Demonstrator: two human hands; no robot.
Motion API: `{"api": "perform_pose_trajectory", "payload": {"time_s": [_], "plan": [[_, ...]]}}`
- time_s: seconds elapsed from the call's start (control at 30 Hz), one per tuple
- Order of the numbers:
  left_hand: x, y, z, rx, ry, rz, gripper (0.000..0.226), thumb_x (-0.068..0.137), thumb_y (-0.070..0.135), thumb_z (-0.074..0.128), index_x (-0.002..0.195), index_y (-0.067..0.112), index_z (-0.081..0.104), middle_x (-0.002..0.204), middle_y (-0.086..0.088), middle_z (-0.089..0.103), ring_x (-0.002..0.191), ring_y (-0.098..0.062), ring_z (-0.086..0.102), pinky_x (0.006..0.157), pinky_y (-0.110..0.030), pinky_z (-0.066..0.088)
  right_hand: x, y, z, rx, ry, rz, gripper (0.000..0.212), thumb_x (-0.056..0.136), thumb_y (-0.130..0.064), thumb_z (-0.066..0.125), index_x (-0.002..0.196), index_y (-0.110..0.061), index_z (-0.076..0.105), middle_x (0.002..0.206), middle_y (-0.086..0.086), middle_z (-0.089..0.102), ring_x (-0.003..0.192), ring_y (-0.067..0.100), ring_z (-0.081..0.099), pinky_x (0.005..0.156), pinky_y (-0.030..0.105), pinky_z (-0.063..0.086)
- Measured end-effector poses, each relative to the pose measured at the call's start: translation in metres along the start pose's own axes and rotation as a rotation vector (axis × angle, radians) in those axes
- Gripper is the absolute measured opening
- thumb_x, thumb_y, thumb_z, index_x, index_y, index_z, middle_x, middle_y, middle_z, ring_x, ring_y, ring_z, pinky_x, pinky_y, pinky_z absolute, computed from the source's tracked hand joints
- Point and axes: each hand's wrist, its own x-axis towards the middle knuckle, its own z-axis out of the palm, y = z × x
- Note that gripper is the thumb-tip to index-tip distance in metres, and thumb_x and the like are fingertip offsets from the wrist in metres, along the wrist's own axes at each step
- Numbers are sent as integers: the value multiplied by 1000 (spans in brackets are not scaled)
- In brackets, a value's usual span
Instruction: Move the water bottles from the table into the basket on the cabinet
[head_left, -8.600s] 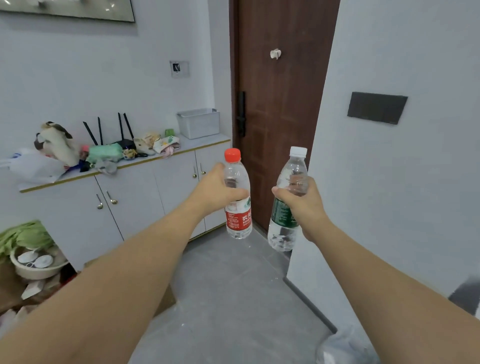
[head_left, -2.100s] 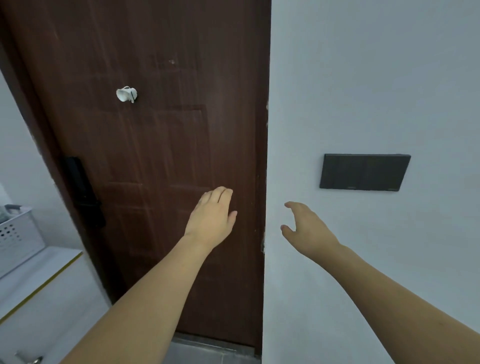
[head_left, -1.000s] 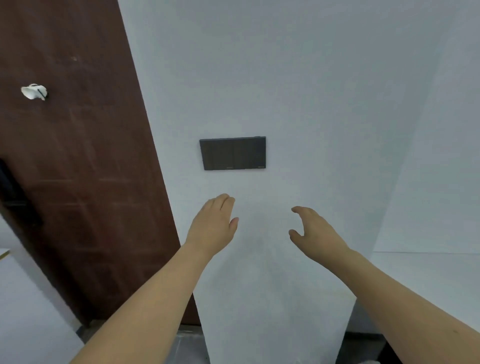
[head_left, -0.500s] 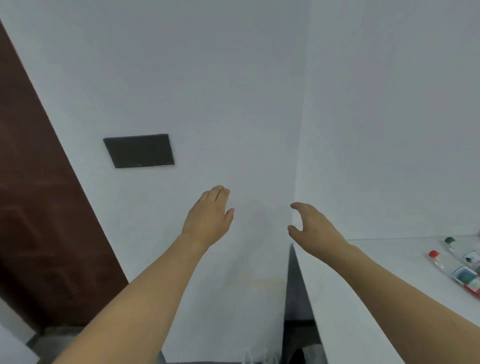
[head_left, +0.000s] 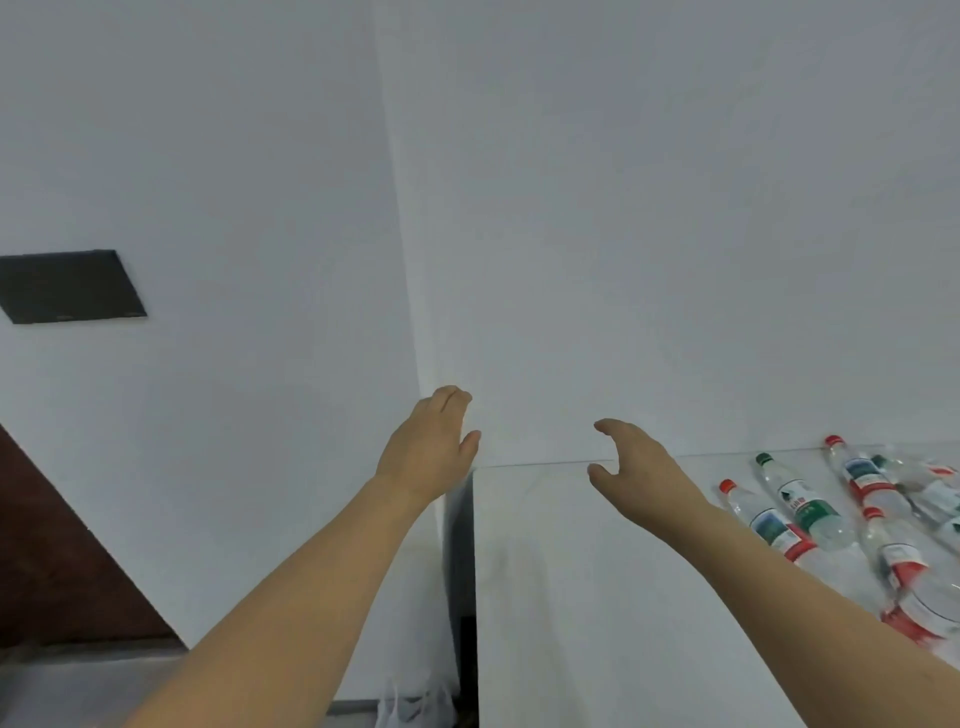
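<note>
Several clear water bottles lie on their sides at the right of the white table (head_left: 597, 597): a red-capped bottle (head_left: 769, 525), a green-capped bottle (head_left: 802, 506), and further red-labelled bottles (head_left: 898, 566) behind my right forearm. My left hand (head_left: 431, 449) is held up over the table's left edge, fingers straight, holding nothing. My right hand (head_left: 634, 462) hovers above the table's back left part, fingers loosely spread and empty, well left of the bottles. The basket and cabinet are out of view.
A white wall corner rises behind the table. A dark rectangular panel (head_left: 70, 286) hangs on the wall at left. A strip of the brown door (head_left: 57, 561) shows at lower left. A gap (head_left: 462, 571) runs along the table's left edge, with a plastic bag (head_left: 415, 706) on the floor.
Earlier I held a bottle in each hand; both hands are empty since. The view has swung right from the door to the table, bringing more bottles into sight.
</note>
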Motion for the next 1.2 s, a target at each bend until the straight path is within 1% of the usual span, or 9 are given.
{"api": "perform_pose_trajectory", "payload": {"time_s": [0.2, 0.47, 0.67, 0.77, 0.9, 1.0, 1.03, 1.1, 1.2], "plan": [[36, 115, 48, 7, -27, 50, 49, 101, 31, 49, 145, 11, 41, 152, -2, 39, 132, -22, 44, 99, -35, 47, -8, 115, -68, 38, 56, 60, 58, 95, -22, 54, 149, -13, 34, 154, 3, 36, 141, 20, 35, 111, 30, 29], [53, 263, 116, -9, -101, 2, 47, 100, 32, 51, 143, 13, 44, 149, 3, 41, 125, -20, 48, 91, -32, 48, -21, 267, -152, 72, 6, 160, 58, 93, -22, 57, 147, -13, 37, 151, 6, 41, 136, 23, 41, 109, 33, 34], [78, 323, 158, -83, -155, -33, 50, 100, 33, 53, 144, 12, 43, 151, 0, 40, 127, -21, 49, 99, -32, 43, -5, 322, -207, 68, 65, 123, 58, 94, -21, 56, 147, -14, 36, 152, 4, 40, 139, 22, 38, 110, 33, 32], [88, 371, 178, -151, -208, -86, 55, 99, 36, 55, 147, 14, 40, 153, 2, 37, 129, -19, 49, 102, -30, 40, 1, 366, -235, 85, 81, 159, 58, 93, -22, 57, 146, -13, 38, 150, 6, 43, 135, 25, 42, 107, 36, 36], [92, 448, 218, -254, -336, -142, 67, 92, 42, 64, 150, 24, 34, 156, 7, 33, 135, -14, 43, 105, -26, 36, 0, 449, -256, 165, 58, 311, 57, 91, -22, 57, 145, -10, 40, 145, 10, 47, 126, 28, 50, 99, 37, 41], [88, 501, 256, -367, -450, -234, 79, 86, 43, 71, 152, 29, 30, 157, 9, 32, 135, -11, 41, 98, -20, 32, -3, 511, -254, 256, -22, 438, 50, 91, -19, 58, 137, -5, 46, 124, 14, 59, 103, 27, 57, 79, 28, 42], [87, 516, 271, -406, -488, -273, 82, 84, 44, 73, 152, 29, 29, 156, 8, 34, 131, -10, 43, 97, -20, 32, -3, 532, -252, 283, -48, 491, 48, 91, -19, 59, 134, -4, 48, 122, 15, 59, 100, 27, 56, 78, 29, 41], [84, 542, 301, -486, -541, -355, 84, 81, 45, 76, 151, 29, 31, 152, 7, 40, 125, -10, 46, 97, -23, 36, -1, 573, -240, 333, -93, 603, 48, 89, -21, 61, 130, 0, 50, 122, 17, 58, 102, 30, 54, 82, 34, 42], [78, 572, 345, -606, -578, -501, 91, 77, 47, 80, 151, 31, 29, 154, 7, 39, 135, -17, 44, 110, -39, 42, 0, 624, -215, 437, -148, 776, 46, 84, -18, 64, 122, 5, 52, 110, 16, 59, 97, 31, 56, 83, 39, 49]]}}
